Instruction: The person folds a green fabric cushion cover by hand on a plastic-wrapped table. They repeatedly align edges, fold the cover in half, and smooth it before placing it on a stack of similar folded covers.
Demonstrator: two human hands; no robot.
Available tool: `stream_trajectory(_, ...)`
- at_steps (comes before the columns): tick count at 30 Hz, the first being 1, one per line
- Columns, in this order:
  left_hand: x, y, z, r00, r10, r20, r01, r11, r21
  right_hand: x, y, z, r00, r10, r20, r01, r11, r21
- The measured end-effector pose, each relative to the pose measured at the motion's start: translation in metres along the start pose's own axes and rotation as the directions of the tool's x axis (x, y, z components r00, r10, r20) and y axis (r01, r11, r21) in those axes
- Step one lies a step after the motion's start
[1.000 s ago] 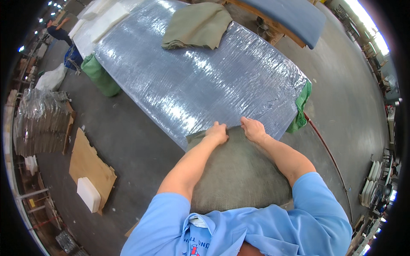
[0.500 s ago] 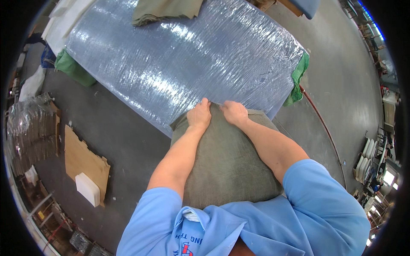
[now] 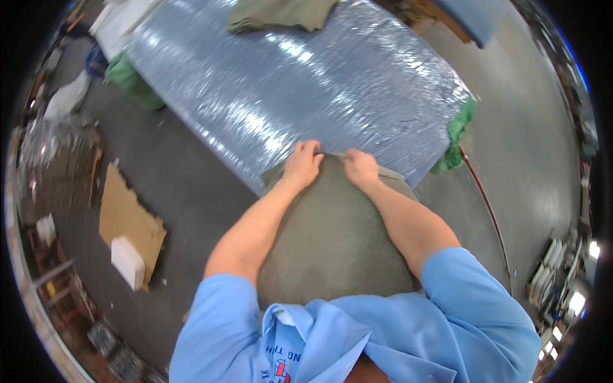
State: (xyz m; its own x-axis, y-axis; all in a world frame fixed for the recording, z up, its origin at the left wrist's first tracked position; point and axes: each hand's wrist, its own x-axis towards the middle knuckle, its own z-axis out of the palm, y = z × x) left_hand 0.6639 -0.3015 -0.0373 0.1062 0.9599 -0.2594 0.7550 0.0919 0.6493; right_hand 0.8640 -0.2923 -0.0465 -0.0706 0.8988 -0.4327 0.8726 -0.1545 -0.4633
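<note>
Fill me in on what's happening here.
Someone in a blue shirt has the far edge of a grey-green cloth in the left hand and right hand. That edge is over the near end of a plastic-covered table; more similar fabric lies farther up it.

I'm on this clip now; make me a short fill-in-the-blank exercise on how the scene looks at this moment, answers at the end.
1. The left hand and right hand hold the olive cloth along its edge ____ (nearest/farthest) from the person's body.
2. The person's shirt is light ____ in colour.
3. The table is covered with clear, shiny ____.
4. The reddish hose lies on the person's ____ side.

Missing words: farthest; blue; plastic; right.
</note>
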Motion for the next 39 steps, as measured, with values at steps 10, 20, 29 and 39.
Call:
stream_trajectory(10,-0.186,-0.031,-0.130,0.844,-0.185,0.504,0.444,0.768,-0.461,0.004,-0.005,0.009,0.999,0.037,0.021,-0.035,0.994,-0.106)
stream_trajectory(20,-0.171,-0.063,-0.067,0.884,-0.433,0.174,0.309,0.264,-0.914,0.024,0.002,0.018,0.998,-0.041,0.054,0.055,0.959,-0.277)
stream_trajectory(29,-0.262,0.039,-0.078,0.841,-0.500,0.205,-0.134,-0.560,-0.818,-0.025,0.062,-0.083,0.949,-0.286,0.132,0.315,0.849,-0.425)
stream_trajectory(39,-0.259,0.124,-0.149,0.940,-0.333,-0.069,-0.202,-0.383,-0.901,-0.118,0.106,-0.102,0.707,0.033,0.706,-0.597,0.563,0.572)
